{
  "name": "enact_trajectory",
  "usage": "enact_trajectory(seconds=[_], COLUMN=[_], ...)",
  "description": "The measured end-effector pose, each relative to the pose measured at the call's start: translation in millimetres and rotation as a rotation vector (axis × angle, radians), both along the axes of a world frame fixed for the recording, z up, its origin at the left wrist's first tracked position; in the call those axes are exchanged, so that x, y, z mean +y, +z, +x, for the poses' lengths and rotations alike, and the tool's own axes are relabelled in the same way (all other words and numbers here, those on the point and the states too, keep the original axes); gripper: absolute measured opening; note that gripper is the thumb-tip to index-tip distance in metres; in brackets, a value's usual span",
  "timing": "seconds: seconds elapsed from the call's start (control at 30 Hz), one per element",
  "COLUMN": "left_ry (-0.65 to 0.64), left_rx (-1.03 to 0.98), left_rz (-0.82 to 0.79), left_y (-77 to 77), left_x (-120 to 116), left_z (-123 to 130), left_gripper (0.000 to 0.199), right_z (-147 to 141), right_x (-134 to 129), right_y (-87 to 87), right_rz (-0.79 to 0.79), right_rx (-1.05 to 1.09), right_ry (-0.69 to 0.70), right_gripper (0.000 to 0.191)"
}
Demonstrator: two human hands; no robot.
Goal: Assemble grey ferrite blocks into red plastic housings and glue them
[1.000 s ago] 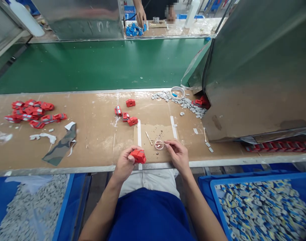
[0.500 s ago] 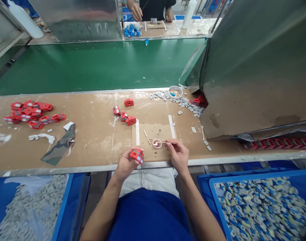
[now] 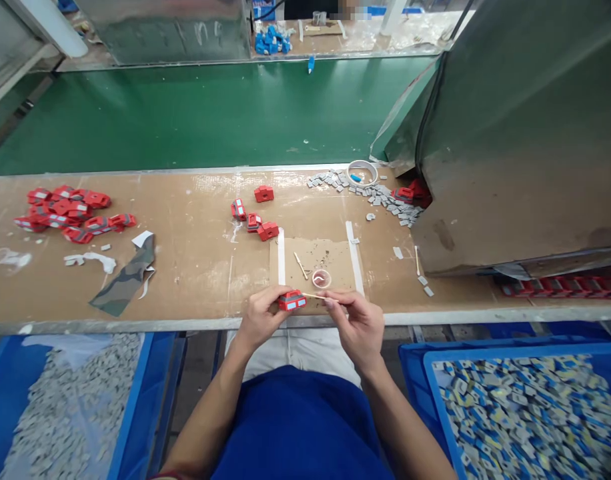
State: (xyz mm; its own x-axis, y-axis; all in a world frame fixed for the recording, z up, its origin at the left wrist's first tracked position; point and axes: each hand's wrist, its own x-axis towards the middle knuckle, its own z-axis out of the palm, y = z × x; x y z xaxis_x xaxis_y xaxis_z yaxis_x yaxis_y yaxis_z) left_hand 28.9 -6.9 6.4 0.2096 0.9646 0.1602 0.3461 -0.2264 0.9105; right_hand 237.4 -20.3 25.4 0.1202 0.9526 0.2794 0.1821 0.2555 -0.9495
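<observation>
A red toy car body (image 3: 292, 301) with pale windows is pinched in my left hand (image 3: 261, 317), just over the table's front edge. My right hand (image 3: 358, 321) grips a thin wooden stick (image 3: 314, 296), whose tip meets or nearly meets the right end of the car body. Behind the stick stands a small round cup (image 3: 321, 279) with reddish contents. Another stick (image 3: 301, 265) lies on the taped cardboard piece (image 3: 313, 250). Several red car bodies (image 3: 268, 231) rest further back, left of the cardboard.
More red pieces (image 3: 60, 212) and a camouflage strip (image 3: 125, 277) lie at left. Grey chips (image 3: 385, 200) surround a tape roll (image 3: 362, 173) at the back right, beside a large metal housing (image 3: 510, 167). Blue bins (image 3: 135, 400) flank my lap. A green belt (image 3: 185, 120) runs behind the table.
The stick has left the cup and come to the red car body. My left hand has turned the body and moved it right. The view has shifted slightly.
</observation>
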Motion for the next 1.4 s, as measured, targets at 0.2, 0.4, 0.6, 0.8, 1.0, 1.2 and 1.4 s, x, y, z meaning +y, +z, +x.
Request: enact_trajectory(seconds=[0.2,0.4,0.6,0.8,1.0,1.2,1.4], left_ry=[-0.006,-0.014,-0.030,-0.001,0.033,0.040,0.047], left_rx=[-0.004,-0.024,-0.019,-0.038,-0.126,-0.186,-0.228], left_rz=[-0.022,-0.028,-0.015,-0.039,-0.148,-0.243,-0.268], left_y=[2.9,3.7,3.7,2.3,-6.1,-8.7,-11.2], left_x=[0.3,-0.7,-0.7,-1.5,-3.7,-2.7,-0.5], left_z=[0.2,0.3,-0.1,-0.2,-1.9,-5.3,-6.6], left_gripper=[0.014,0.014,0.014,0.017,0.026,0.031,0.031], right_z=[-14.7,-12.5,-15.5,-7.7,11.5,16.4,97.1], right_x=[2.7,3.5,4.3,1.1,12.3,25.2,106.9], right_y=[2.1,-0.3,-2.8,-6.1,-13.4,-14.8,-18.5], right_rz=[0.064,0.109,0.095,0.033,0.057,0.101,0.044], right_rx=[-0.136,-0.155,-0.127,-0.100,-0.159,-0.341,-0.735], right_ry=[0.058,0.076,0.085,0.059,-0.121,0.046,-0.135], right_gripper=[0.016,0.007,0.010,0.011,0.012,0.019,0.024])
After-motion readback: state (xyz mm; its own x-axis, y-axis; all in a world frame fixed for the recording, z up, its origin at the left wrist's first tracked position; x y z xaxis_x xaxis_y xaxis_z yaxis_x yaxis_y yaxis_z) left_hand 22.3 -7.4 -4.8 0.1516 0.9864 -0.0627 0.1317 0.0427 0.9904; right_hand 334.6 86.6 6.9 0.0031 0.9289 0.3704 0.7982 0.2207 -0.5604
